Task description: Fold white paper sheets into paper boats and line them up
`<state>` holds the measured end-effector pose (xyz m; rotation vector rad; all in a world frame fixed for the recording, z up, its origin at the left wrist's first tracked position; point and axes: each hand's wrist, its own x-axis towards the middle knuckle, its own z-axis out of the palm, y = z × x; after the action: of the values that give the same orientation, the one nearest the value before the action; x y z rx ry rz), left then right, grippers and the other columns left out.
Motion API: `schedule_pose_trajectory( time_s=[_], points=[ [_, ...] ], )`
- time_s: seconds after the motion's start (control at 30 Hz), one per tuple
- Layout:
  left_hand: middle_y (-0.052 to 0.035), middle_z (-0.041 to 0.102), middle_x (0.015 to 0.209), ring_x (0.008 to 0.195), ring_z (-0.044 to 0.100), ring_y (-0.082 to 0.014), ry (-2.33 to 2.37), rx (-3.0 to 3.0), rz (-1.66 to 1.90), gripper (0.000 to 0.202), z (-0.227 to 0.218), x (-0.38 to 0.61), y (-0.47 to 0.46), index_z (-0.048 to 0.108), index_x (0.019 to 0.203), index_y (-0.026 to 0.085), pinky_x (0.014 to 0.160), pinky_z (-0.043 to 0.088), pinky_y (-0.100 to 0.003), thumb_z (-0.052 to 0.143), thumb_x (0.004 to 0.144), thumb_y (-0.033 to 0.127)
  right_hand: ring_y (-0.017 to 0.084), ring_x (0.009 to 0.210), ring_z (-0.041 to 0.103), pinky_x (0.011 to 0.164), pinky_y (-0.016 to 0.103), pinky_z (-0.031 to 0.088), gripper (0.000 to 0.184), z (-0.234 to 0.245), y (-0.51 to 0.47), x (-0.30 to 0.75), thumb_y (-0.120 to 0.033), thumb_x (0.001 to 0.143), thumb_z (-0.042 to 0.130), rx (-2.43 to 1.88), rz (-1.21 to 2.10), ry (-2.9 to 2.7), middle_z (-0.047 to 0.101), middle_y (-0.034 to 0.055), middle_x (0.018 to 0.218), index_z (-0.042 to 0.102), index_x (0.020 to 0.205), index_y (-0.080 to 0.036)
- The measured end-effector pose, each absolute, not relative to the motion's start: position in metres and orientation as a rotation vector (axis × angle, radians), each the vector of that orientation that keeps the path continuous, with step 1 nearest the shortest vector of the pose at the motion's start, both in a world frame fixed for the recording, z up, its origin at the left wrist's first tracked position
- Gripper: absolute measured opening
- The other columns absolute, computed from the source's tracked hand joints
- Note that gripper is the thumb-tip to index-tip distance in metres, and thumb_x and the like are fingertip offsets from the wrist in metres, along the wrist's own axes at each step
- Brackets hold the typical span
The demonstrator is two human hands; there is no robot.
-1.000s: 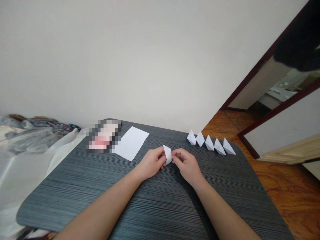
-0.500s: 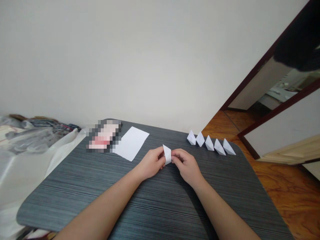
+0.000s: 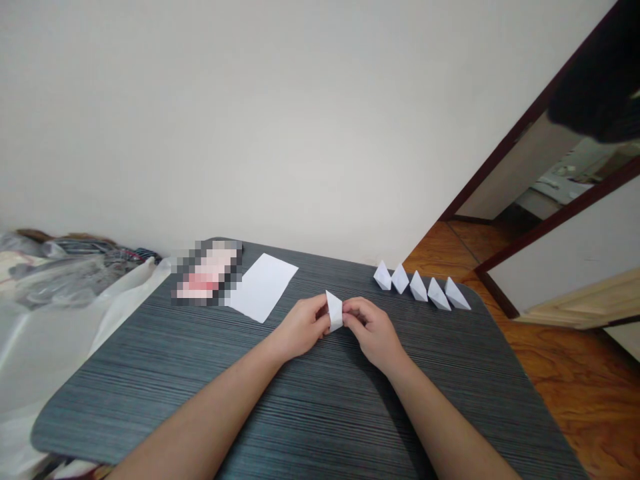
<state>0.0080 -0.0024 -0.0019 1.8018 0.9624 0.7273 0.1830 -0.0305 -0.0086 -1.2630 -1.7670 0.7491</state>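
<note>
A small piece of folded white paper (image 3: pixel 335 312) is held between my two hands above the middle of the table. My left hand (image 3: pixel 303 325) pinches its left side, fingers partly behind the paper. On the other side, my right hand (image 3: pixel 373 331) grips the right edge between thumb and fingertips. Several folded paper boats (image 3: pixel 418 287) stand in a slanting row to the right, beyond my right hand. To the left of the hands lies a flat white sheet of paper (image 3: pixel 264 287).
The dark wood-grain table (image 3: pixel 150 380) has rounded corners and backs onto a pale wall (image 3: pixel 310 133). A blurred-out item (image 3: pixel 207 273) lies at its back left. Plastic-covered stuff (image 3: pixel 100 267) is heaped left of the table. Wooden flooring (image 3: pixel 590 373) and a doorway are at the right.
Both hands stay almost still around the folded paper, which has barely shifted. The whole view has moved very slightly.
</note>
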Motion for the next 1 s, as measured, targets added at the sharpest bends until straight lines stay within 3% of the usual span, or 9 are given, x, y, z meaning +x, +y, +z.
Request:
schedule_pose_trajectory(
  time_s=[0.23,0.5,0.6,0.73,0.87,1.0],
  points=[
    [0.0014,0.057,0.065,0.058,0.052,-0.0109,1.007,1.807,0.802,0.011,0.001,0.007,-0.002,0.055,0.082,0.017,0.055,0.038,-0.021,0.044,0.083,0.017,0.017,0.083,0.058,0.074,0.029,0.045,0.014,-0.009,-0.030,0.184,-0.014,0.082,0.054,-1.240,0.726,-1.786,0.061,0.0037,0.090,0.063,0.089,-0.020],
    [-0.0036,0.063,0.087,0.082,0.056,-0.0154,1.017,2.089,0.885,0.025,0.007,0.005,0.001,0.062,0.088,0.019,0.076,0.041,-0.027,0.037,0.089,0.017,0.018,0.085,0.059,0.074,0.030,0.047,0.012,-0.003,-0.032,0.189,-0.020,0.084,0.052,-1.212,0.636,-1.863,0.062,0.0063,0.096,0.064,0.084,-0.020],
    [-0.0049,0.062,0.089,0.084,0.055,-0.0163,1.033,2.220,0.840,0.027,0.004,0.003,0.002,0.062,0.090,0.019,0.077,0.042,-0.028,0.036,0.090,0.018,0.017,0.076,0.059,0.068,0.029,0.049,0.018,-0.002,-0.033,0.192,-0.020,0.086,0.048,-1.278,0.551,-1.813,0.061,0.0070,0.094,0.059,0.101,-0.020],
    [-0.0055,0.060,0.098,0.092,0.054,-0.0182,1.026,2.461,0.672,0.028,0.001,0.001,0.000,0.061,0.100,0.022,0.081,0.042,-0.030,0.037,0.089,0.015,0.020,0.093,0.058,0.081,0.034,0.047,0.034,0.002,-0.032,0.196,-0.018,0.089,0.044,-1.218,0.398,-2.054,0.060,0.0083,0.106,0.050,0.122,-0.023],
    [-0.0048,0.060,0.097,0.092,0.054,-0.0186,1.005,2.573,0.575,0.030,0.001,0.002,0.000,0.060,0.104,0.023,0.080,0.043,-0.030,0.037,0.088,0.014,0.019,0.090,0.059,0.080,0.032,0.048,0.027,0.006,-0.032,0.198,-0.018,0.091,0.040,-1.251,0.257,-2.295,0.063,0.0079,0.099,0.060,0.109,-0.022],
    [-0.0064,0.053,0.112,0.099,0.053,-0.0193,1.183,2.444,0.854,0.029,0.004,0.005,-0.001,0.053,0.113,0.022,0.085,0.043,-0.031,0.036,0.089,0.021,0.019,0.092,0.058,0.081,0.031,0.048,0.025,0.014,-0.035,0.203,-0.021,0.093,0.039,-1.294,0.179,-2.331,0.064,0.0080,0.098,0.061,0.104,-0.019]
  ],
)
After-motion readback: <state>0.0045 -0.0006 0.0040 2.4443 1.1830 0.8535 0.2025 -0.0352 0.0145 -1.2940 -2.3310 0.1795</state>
